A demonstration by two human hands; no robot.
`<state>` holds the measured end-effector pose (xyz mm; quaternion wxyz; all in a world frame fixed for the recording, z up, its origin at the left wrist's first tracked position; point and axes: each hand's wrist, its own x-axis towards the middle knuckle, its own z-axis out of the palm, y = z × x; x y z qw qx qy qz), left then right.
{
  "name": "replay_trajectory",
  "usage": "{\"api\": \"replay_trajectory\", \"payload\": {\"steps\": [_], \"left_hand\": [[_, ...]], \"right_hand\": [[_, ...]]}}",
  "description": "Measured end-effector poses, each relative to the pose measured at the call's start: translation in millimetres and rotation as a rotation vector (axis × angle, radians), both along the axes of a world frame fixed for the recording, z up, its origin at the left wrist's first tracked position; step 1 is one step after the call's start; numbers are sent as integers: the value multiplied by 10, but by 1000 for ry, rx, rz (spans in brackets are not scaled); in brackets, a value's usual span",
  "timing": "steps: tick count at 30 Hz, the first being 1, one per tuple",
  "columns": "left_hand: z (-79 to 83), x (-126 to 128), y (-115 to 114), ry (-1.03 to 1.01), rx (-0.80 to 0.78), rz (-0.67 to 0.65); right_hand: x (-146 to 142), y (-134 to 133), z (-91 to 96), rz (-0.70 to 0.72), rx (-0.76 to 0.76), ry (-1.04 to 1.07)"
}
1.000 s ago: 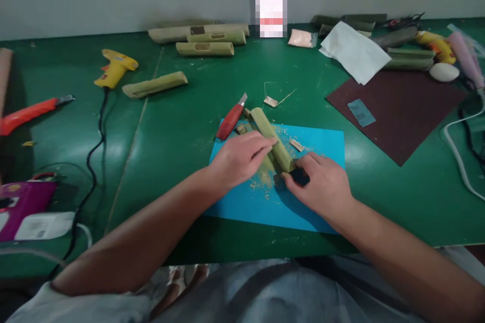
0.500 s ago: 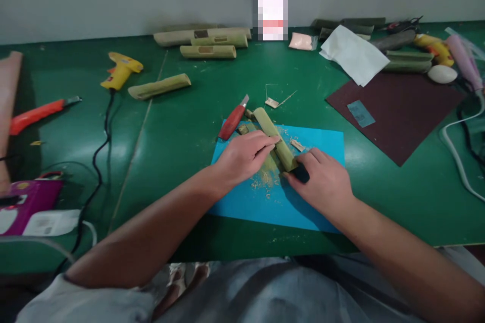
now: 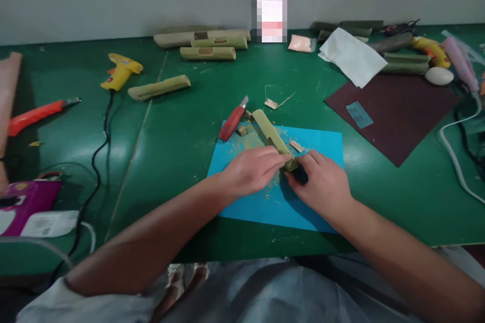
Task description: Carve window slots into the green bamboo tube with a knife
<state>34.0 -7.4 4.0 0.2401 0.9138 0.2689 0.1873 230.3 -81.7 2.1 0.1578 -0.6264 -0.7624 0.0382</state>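
Seated or standing, it cannot be told which, a person in pale grey clothing [image 3: 227, 295] bends both forearms over a green surface [image 3: 182, 136], where a blue sheet [image 3: 276, 214] lies strewn with pale shavings [image 3: 248, 141]. On the sheet, the right hand [image 3: 324, 176] grasps the near end of a piece of split bamboo [image 3: 276, 137], its curled fingers partly framing a dark object [image 3: 302, 174] too shadowed to identify. The left hand [image 3: 257, 169] rests its bunched fingertips on the bamboo near the same end; whether it pinches anything cannot be told. The piece slants away, its far end near a red-handled knife [image 3: 232, 123], which lies partly off the sheet. To the left sits a purple box [image 3: 32, 204], with an orange-handled cutter [image 3: 36, 117] beyond it. Past the sheet's far edge lies a pale chip [image 3: 271, 104]; a dark brown board [image 3: 396, 116] lies to the right. Farther off, a yellow glue gun [image 3: 119, 71] lies beside a bamboo length [image 3: 159, 87], while white paper [image 3: 353, 58], a pink packet [image 3: 300, 43] and more bamboo tubes [image 3: 208, 53] lie near the grey wall [image 3: 132, 0]
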Motion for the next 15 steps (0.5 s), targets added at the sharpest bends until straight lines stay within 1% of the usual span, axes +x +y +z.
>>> {"api": "replay_trajectory", "payload": {"steps": [4,8,11,12,13,15], "left_hand": [[19,42,-38,-66,-23,59],[26,38,-45,-58,-7,31],[6,2,6,-25,36,9],[-7,-19,43,-17,52,32],[-21,-42,86,-23,68,83],[-42,-83,163,-70,104,227]], "right_hand": [[2,3,0,-6,8,36],[0,16,-6,19,30,34],[3,19,-13,15,39,13],[3,18,-15,7,43,12],[3,17,-15,-3,48,14],[1,14,-15,-18,56,19]]}}
